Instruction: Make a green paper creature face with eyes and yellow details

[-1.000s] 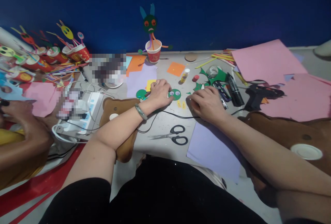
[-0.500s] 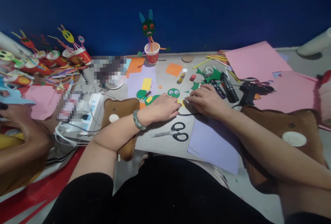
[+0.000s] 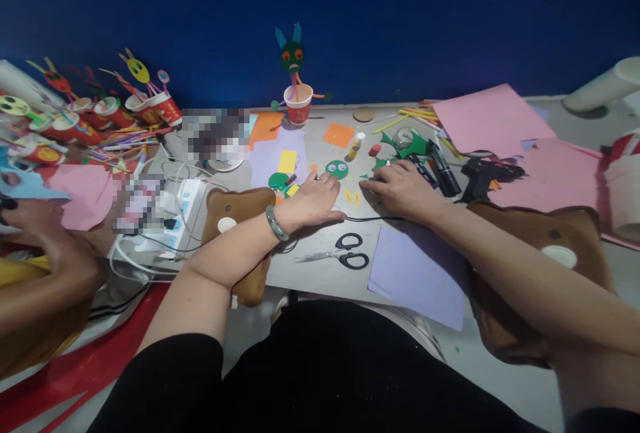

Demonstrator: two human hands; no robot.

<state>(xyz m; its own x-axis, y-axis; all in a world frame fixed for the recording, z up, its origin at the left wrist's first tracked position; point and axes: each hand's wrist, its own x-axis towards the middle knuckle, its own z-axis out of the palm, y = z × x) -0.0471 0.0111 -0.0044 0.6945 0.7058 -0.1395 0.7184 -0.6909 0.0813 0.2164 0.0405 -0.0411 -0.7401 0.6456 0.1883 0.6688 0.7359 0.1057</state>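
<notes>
Two small yellow paper strips [image 3: 353,196] lie on the table between my hands, just below a green paper circle with two eyes [image 3: 337,169]. My left hand [image 3: 316,200], a bracelet on its wrist, rests left of the strips with its fingers apart and nothing seen in them. Right of the strips, my right hand [image 3: 400,186] lies low over the table beside green paper scraps [image 3: 373,166], index finger stretched out. Scissors [image 3: 345,253] with black handles lie nearer to me. My left hand partly hides more green and yellow paper pieces [image 3: 280,182].
A glue stick [image 3: 355,145], an orange paper square [image 3: 339,134] and a paper cup [image 3: 299,105] holding a green-headed figure stand or lie farther back. At right are a black glue gun [image 3: 490,176] and pink paper [image 3: 493,120]. A power strip [image 3: 184,216] and another person's arm [image 3: 55,266] are at left.
My left hand has drawn back leftward from the yellow strips, which now show in full between the hands. My right hand has barely moved. The whole view has shifted slightly.
</notes>
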